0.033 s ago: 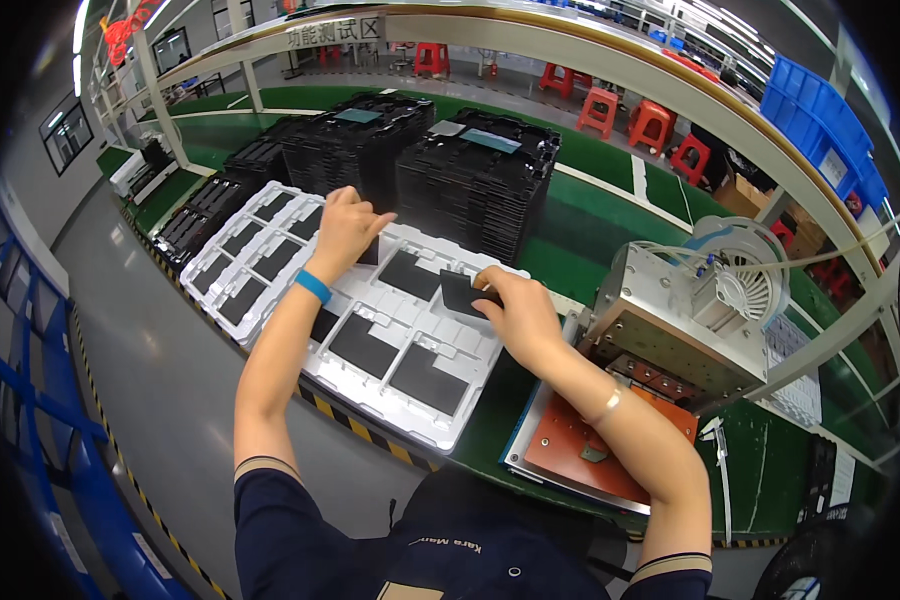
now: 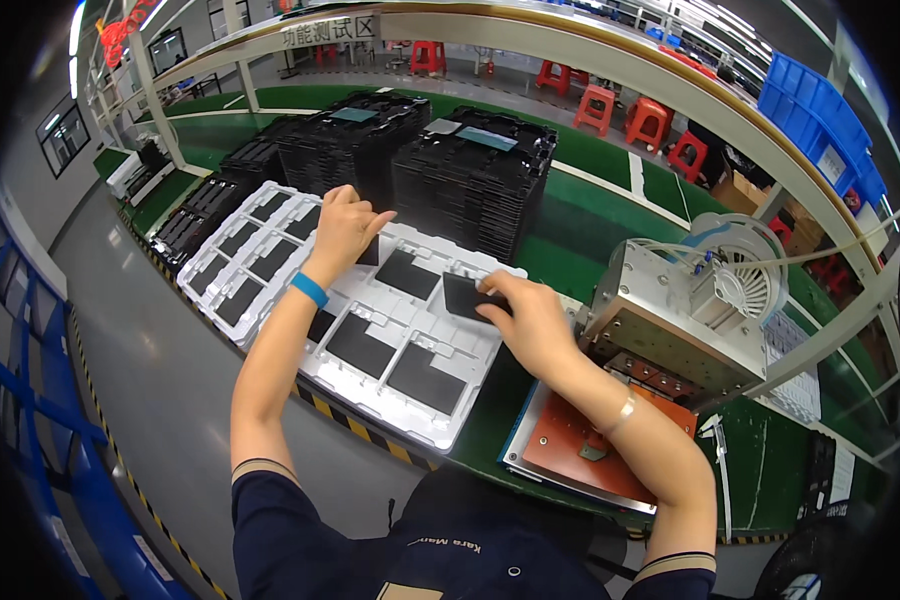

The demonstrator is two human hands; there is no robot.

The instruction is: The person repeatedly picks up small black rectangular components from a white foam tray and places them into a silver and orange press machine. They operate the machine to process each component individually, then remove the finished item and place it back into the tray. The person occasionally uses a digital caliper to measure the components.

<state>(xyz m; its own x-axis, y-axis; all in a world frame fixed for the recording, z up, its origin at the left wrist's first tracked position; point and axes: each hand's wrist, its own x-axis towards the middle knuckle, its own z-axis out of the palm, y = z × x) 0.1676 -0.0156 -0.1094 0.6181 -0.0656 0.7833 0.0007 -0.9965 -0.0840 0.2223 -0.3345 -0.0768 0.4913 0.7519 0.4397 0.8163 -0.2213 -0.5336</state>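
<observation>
A white moulded tray [image 2: 435, 432] lies on the bench in front of me, with flat black rectangular pieces in several of its compartments. My right hand [image 2: 532, 318] pinches a flat black piece [image 2: 460, 296] by its right edge, tilted up over the tray's far right compartment. My left hand [image 2: 346, 232] is closed over the tray's far left part. Against its fingers stands another flat black piece [image 2: 370, 252], mostly hidden by the hand. One black piece [image 2: 407, 272] lies in the compartment between my hands, and another black piece [image 2: 425, 378] lies at the near right.
A second white tray [image 2: 198, 280] with black pieces is on the left. Behind stand tall stacks of black trays [image 2: 470, 185]. At right are a metal press [image 2: 670, 310] with an orange plate [image 2: 560, 440], and a caliper [image 2: 720, 470]. A white frame rail [image 2: 570, 38] arches overhead.
My right hand has shifted slightly right and toward me, and the black piece in it has tipped a little flatter. My left hand has barely moved.
</observation>
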